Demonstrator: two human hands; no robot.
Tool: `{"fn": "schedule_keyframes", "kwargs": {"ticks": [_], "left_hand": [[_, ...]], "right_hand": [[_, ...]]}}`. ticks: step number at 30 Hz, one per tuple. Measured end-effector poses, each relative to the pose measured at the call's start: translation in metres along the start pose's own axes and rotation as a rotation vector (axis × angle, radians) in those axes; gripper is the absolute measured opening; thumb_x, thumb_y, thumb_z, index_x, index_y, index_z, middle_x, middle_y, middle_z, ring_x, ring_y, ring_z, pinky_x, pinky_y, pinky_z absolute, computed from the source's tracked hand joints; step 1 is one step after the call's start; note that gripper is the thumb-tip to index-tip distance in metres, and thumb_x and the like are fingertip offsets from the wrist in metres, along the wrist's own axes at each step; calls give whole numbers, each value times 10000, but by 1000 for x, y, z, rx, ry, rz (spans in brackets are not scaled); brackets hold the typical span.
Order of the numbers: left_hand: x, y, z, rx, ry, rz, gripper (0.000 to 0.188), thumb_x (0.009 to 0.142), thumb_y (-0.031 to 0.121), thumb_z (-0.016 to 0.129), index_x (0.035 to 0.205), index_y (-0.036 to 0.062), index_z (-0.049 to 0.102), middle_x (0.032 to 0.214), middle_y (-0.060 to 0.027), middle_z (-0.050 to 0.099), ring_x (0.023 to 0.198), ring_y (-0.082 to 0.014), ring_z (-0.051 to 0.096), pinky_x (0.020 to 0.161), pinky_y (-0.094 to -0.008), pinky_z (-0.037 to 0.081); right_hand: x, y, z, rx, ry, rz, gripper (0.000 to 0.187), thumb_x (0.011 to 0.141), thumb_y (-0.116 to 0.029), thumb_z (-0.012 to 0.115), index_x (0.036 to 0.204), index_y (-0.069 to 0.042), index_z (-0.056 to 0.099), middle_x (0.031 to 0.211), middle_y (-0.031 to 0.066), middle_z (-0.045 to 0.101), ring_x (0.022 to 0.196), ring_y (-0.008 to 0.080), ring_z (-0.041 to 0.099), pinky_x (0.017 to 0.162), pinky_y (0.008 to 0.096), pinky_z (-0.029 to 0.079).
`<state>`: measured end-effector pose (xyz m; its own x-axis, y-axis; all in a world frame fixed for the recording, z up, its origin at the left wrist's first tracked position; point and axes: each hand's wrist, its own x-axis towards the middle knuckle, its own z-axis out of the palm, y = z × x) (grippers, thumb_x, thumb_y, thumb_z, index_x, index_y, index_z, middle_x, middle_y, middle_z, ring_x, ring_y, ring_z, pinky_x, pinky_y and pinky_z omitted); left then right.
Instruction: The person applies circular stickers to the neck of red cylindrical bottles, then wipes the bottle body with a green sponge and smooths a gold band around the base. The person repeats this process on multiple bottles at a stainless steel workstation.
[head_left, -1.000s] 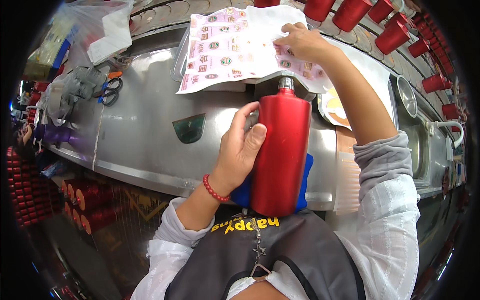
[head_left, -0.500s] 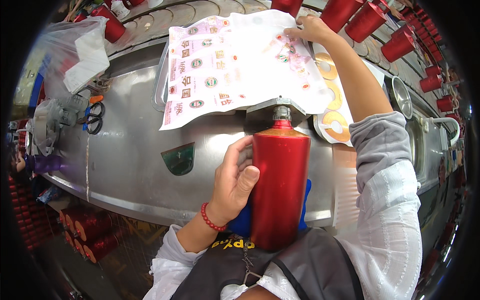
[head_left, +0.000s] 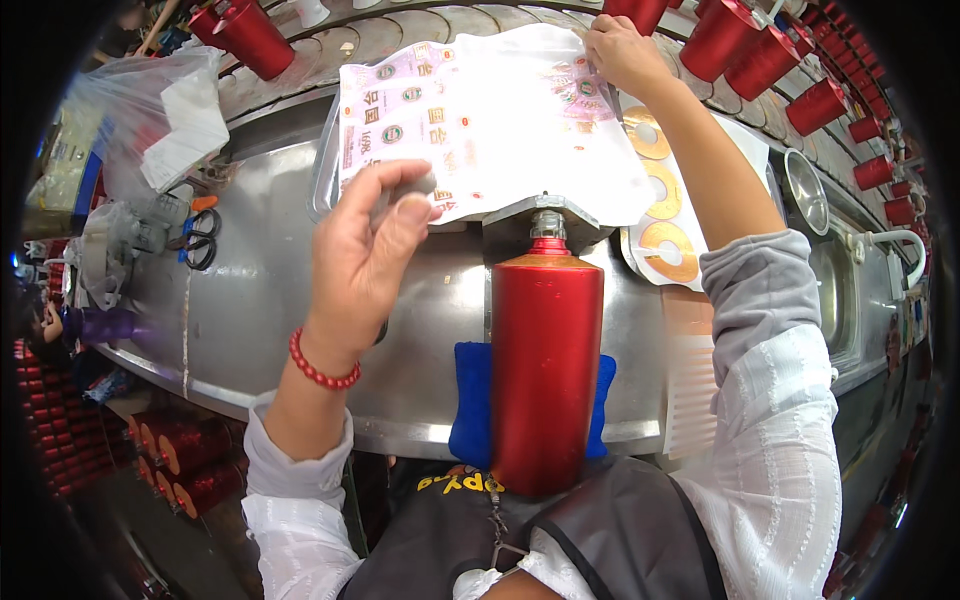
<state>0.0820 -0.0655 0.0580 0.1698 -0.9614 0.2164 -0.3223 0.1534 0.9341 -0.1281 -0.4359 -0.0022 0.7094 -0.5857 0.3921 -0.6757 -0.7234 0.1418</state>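
A red bottle [head_left: 548, 370] with a clear stopper lies lengthwise in front of me, its neck at a metal bracket [head_left: 518, 222] and its base against my apron. A blue cushion [head_left: 473, 390] is under it. Above the bracket spreads a white sheet with pink printed labels [head_left: 500, 130]. My right hand [head_left: 628, 58] is at the sheet's upper right edge, fingers bent together on it. My left hand [head_left: 365, 240], with a red bead bracelet, is raised over the sheet's lower left part, off the bottle. Its thumb and fingers are curved but apart, with nothing plainly held.
Gold ring-shaped stickers [head_left: 662, 190] lie on a sheet to the right, near a metal bowl [head_left: 803, 192] and a sink [head_left: 845, 300]. Black-handled scissors [head_left: 200, 238] and a plastic bag [head_left: 130, 110] are at the left. Red bottles [head_left: 722, 38] stand on the conveyor [head_left: 400, 25] behind.
My left hand has left the bottle's side and moved up and left to the sheet, covering the green piece on the table. My right hand has shifted slightly toward the sheet's far edge.
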Motion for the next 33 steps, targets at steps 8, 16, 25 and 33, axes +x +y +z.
{"fn": "schedule_keyframes", "kwargs": {"ticks": [8,16,25,33], "left_hand": [[82,-12,6,33,4,54,337,1002,252,621,1211,-13,625,1087,-83,677,964,-133,653,819,-264,514],[102,-31,26,406,-130,91,302,968,275,636,1133,26,679,1004,-107,694,905,-194,628,807,-316,496],[136,-41,24,418,-66,171,318,966,252,648,1193,30,658,1047,-84,696,907,-153,641,804,-288,508],[145,-14,37,-33,-342,42,712,892,279,700,1497,59,394,1479,-142,426,1303,-264,467,1089,-360,375]], "right_hand": [[5,-7,-48,213,159,-28,257,920,-294,642,979,-68,750,1045,130,695,1030,320,643,880,451,529],[18,11,0,26,-315,133,329,897,-374,681,968,-60,751,1095,130,707,1037,313,672,886,430,527],[-23,-36,-71,341,225,-149,99,852,-141,739,878,-53,700,1146,107,636,1065,316,621,880,399,519],[-51,-75,-169,616,264,-205,105,853,-123,772,871,-54,695,1146,123,621,1074,288,627,904,384,496]]}}
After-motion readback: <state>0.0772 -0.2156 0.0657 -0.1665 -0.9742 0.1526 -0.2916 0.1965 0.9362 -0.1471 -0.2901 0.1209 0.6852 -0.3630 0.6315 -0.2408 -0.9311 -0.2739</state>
